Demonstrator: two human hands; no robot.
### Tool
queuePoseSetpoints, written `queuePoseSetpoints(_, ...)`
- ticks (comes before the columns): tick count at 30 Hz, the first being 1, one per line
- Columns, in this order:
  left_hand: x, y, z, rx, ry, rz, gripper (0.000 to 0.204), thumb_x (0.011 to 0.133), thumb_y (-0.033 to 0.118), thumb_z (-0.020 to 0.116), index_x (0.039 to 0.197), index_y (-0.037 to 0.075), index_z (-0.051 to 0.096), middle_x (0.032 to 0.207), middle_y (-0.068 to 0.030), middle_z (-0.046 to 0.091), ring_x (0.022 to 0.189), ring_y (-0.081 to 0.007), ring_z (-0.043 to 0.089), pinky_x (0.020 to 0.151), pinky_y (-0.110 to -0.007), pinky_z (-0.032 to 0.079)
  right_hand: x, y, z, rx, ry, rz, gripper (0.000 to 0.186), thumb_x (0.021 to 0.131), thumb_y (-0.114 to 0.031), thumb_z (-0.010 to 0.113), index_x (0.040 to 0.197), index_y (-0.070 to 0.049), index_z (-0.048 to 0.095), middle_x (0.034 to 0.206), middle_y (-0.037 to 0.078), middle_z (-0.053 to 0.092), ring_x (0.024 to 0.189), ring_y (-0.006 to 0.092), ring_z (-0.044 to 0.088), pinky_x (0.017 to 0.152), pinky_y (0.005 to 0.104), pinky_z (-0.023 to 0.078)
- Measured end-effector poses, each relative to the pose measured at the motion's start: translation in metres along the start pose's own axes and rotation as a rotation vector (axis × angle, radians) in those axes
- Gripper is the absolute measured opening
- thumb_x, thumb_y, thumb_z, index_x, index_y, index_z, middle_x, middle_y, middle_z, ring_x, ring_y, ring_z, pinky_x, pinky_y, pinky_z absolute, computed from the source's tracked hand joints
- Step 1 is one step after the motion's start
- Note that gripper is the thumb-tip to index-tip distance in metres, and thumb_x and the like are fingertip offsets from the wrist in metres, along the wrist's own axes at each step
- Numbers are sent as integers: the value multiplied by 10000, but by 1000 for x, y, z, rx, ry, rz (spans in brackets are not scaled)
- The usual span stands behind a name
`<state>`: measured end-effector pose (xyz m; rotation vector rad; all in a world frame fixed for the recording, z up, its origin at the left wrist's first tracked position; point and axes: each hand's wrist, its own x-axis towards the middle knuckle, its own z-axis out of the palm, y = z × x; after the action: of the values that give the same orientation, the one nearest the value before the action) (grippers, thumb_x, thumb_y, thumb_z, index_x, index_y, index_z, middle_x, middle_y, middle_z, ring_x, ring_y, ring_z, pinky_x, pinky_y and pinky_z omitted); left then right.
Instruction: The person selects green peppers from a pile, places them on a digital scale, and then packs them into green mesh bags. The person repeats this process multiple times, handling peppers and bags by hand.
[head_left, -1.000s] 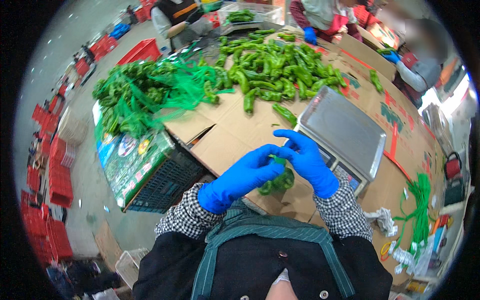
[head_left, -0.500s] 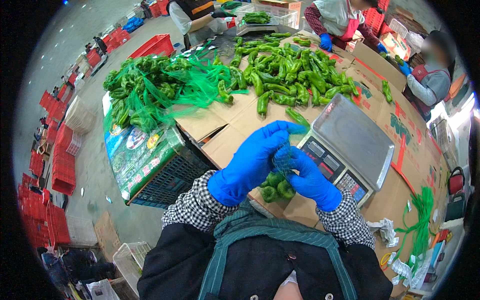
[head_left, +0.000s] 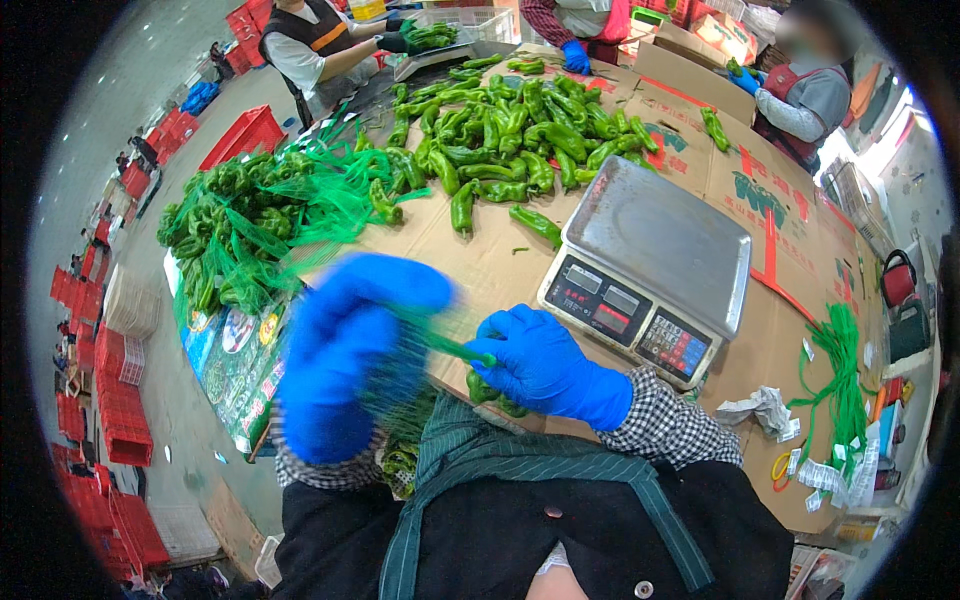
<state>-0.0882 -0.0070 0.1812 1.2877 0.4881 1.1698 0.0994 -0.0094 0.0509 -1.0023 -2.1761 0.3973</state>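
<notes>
Netted peppers [head_left: 235, 225] heap at left; the left hand [head_left: 340, 350] is blurred, its grip impossible to tell; a green mesh bag [head_left: 448, 346] stretches from beside it to the right hand [head_left: 550, 365], whose fingers pinch it, a few peppers [head_left: 483, 388] showing just beneath; rightward, a scale [head_left: 655, 250] stands on the table [head_left: 490, 262].

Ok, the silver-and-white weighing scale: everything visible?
The silver-and-white weighing scale has a rectangular, metal-looking, stained pan behind a pale-framed front with display windows left and a keypad right. It rests askew on brown cardboard sheeting, ahead and right of the blue-gloved right hand; they sit close, and contact can't be told.
</notes>
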Motion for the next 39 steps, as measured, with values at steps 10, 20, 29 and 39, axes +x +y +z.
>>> queuePoseSetpoints(10, 137, 3, -113, 121, 267, 89, 395, 938, 185, 477, 1263, -38, 456, 647, 29, 408, 564, -66, 386, 503, -215, 333, 1, 18, -25, 247, 241, 214, 375, 836, -258, 640, 1146, -62, 564, 988, 137, 557, 942, 281, 554, 829, 367, 449)
queuePoseSetpoints(20, 143, 92, -304, 769, 742, 640, 244, 938, 172, 444, 1012, 7, 607, 738, -38, 566, 676, -133, 543, 629, -262, 447, -68, 78, -17, 390, 277, 555, 226, 853, -109, 625, 1058, -16, 598, 900, 88, 584, 821, 154, 590, 740, 277, 483)
queuePoseSetpoints(29, 40, -82, -478, 920, 1083, 98, 229, 868, 167, 472, 995, 23, 597, 690, -36, 553, 546, -129, 483, 498, -266, 399, -89, 90, 0, 454, 201, 684, 208, 864, -131, 612, 1031, -8, 622, 905, 102, 633, 818, 149, 606, 721, 283, 490)
queuePoseSetpoints(39, 117, -56, -279, 2062, 968, 635, 353, 790, 174, 643, 1106, 27, 586, 1052, -164, 593, 997, -308, 533, 885, -416, 406, -83, 106, -10, 461, 239, 745, 194, 859, -83, 605, 1039, -10, 619, 886, 90, 621, 821, 145, 600, 717, 272, 484)
